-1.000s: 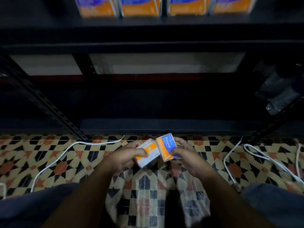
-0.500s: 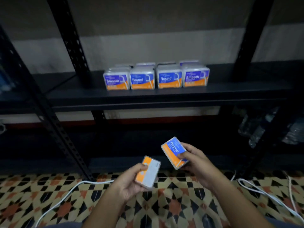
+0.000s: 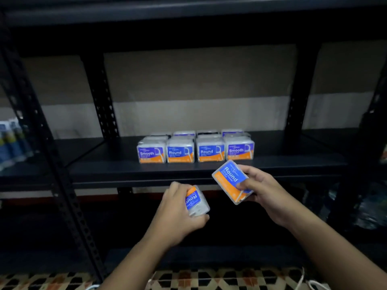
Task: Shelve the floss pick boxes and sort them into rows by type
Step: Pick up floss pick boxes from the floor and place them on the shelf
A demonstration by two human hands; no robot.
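My right hand (image 3: 266,193) grips a blue and orange floss pick box labelled Round (image 3: 229,181), held tilted just below the front edge of the black shelf (image 3: 104,170). My left hand (image 3: 176,212) holds a second Round box (image 3: 195,203), lower and to the left, partly hidden by my fingers. On the shelf stand several boxes in rows running back: the front ones read Smooth (image 3: 151,152), Round (image 3: 180,152), Round (image 3: 210,151) and Smooth (image 3: 239,150).
Black perforated uprights (image 3: 62,185) frame the rack, and another shelf board runs overhead. Blurred bottles (image 3: 12,141) stand on the shelf at far left. Dark bagged items (image 3: 370,208) sit lower right. Patterned floor tiles and a white cable (image 3: 314,284) lie below.
My view has lifted from the floor to the shelf. Both hands have risen toward the shelf edge with their boxes, and the left box has turned to show its label.
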